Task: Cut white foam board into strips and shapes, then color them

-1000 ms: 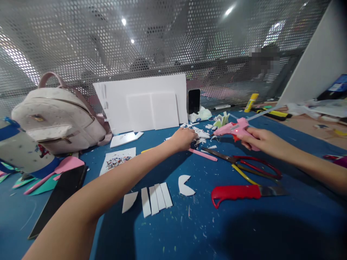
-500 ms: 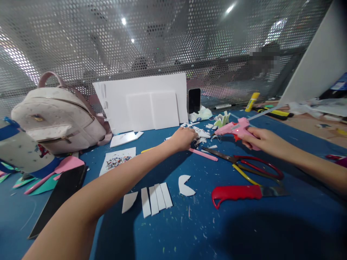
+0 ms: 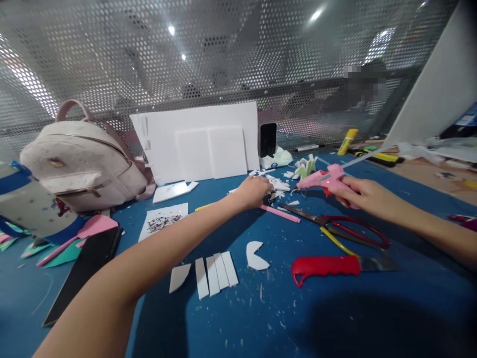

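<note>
My right hand [image 3: 358, 192] is wrapped round the handle of a pink hot glue gun [image 3: 330, 178], its nozzle pointing left toward the white scraps. A clear glue stick [image 3: 367, 155] sticks out of its back. My left hand [image 3: 255, 191] reaches across to the pile of white foam scraps [image 3: 278, 184]; its fingers are curled in, and what they hold, if anything, is hidden. A pink marker [image 3: 281, 214] lies just beside that hand. Below the glue gun are large scissors [image 3: 350, 226] with red and yellow handles. Green and white foam pieces [image 3: 305, 168] stand by the nozzle.
White strips [image 3: 216, 273], a curved white piece [image 3: 256, 256] and a red-handled knife [image 3: 328, 267] lie on the blue table [image 3: 261, 318]. White boards [image 3: 194, 144] lean at the back beside a phone [image 3: 268, 140]. A backpack [image 3: 85, 159] and jug [image 3: 33, 204] stand left.
Almost nothing differs. The view has shifted very slightly; both hands stay in place, the right one still holding the glue gun.
</note>
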`<state>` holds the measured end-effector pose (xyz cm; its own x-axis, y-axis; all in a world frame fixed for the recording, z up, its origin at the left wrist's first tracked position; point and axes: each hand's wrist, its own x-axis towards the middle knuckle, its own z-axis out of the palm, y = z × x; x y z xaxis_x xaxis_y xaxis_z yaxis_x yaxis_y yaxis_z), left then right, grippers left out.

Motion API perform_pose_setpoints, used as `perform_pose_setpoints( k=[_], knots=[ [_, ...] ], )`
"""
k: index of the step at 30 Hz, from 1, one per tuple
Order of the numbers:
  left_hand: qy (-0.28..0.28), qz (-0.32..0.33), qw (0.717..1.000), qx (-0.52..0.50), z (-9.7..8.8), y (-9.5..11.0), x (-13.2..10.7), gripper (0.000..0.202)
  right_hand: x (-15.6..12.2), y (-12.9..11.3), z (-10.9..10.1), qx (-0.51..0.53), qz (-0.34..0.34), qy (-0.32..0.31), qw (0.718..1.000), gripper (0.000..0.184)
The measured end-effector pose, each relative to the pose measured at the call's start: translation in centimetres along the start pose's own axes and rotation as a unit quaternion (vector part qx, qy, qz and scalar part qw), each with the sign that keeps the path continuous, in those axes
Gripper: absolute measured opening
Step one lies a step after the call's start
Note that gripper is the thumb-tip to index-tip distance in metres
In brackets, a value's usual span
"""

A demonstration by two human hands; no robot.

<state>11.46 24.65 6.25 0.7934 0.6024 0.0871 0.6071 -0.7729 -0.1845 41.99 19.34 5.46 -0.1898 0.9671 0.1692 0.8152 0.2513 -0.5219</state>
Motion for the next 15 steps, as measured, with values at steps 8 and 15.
perform_pose_setpoints(
  k=[8, 15],
  knots=[
    [0.063, -0.038, 0.995, -0.062, -1.3, -0.9, -1.5, 0.039, -2.2, -1.1, -1.7, 0.012, 0.005, 0.027, 1.000, 0.060],
    [0.122, -0.143, 0.973, -0.135, -7.2, -0.5, -14.2, 0.028, -4.9, -2.3, -3.8, 0.003, 0.006, 0.058, 0.998, 0.059]
  ],
)
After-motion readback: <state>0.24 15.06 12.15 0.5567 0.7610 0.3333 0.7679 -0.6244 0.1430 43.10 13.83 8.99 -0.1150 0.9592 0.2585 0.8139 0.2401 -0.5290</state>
